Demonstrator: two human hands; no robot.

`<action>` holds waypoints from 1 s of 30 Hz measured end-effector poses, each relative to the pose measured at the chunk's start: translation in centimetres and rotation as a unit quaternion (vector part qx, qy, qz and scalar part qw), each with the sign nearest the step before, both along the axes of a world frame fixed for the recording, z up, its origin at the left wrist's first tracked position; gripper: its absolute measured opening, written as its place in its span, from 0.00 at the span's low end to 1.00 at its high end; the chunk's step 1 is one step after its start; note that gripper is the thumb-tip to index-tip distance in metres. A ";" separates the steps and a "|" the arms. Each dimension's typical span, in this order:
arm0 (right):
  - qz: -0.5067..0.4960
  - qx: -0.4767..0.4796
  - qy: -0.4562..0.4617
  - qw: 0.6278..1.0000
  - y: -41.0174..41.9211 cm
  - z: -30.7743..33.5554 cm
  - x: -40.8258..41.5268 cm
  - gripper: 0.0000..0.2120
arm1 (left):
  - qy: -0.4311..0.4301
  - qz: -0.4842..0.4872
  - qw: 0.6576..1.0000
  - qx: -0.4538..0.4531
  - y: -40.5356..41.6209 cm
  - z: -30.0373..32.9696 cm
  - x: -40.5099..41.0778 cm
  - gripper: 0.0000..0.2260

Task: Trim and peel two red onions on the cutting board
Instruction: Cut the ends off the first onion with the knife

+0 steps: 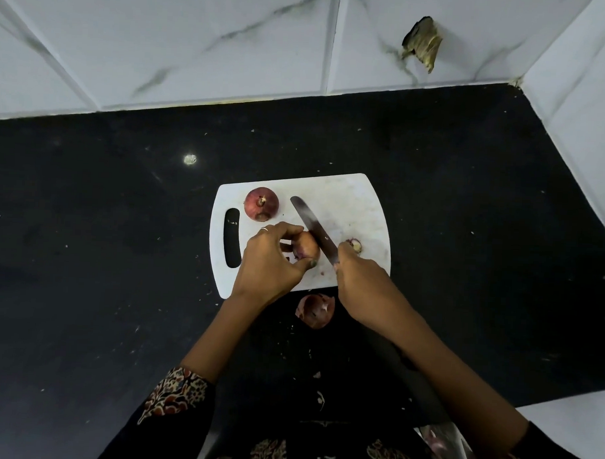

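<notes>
Gripping onion [306,249] in left hand [270,262], knife [314,229] in right hand [357,277].

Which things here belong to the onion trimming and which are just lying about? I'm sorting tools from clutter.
In use: onion in the left hand; left hand; knife; right hand; whole onion; cutting board.

Lying about: cut-off end; peeled skin on the counter; skin scraps.

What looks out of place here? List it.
A loose onion skin lies off the cutting board on the black counter, with small scraps scattered near it. On the wall, a tile has a broken hole.
</notes>
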State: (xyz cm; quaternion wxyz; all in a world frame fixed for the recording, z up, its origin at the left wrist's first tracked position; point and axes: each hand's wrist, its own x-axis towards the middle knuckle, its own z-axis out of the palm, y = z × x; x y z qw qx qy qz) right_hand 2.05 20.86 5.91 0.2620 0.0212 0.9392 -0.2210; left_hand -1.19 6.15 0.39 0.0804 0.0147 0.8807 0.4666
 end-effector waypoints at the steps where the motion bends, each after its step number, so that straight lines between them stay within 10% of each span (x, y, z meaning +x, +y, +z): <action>1: -0.001 -0.004 0.001 1.000 -0.3 -0.1 -0.3 0.05 | 0.002 -0.003 1.000 -0.001 0.0 0.0 0.0 0.19; 30: -0.004 0.006 -0.010 1.000 -0.2 -0.2 1.0 0.12 | 0.011 -0.018 1.000 0.002 -0.3 -0.3 -0.1 0.19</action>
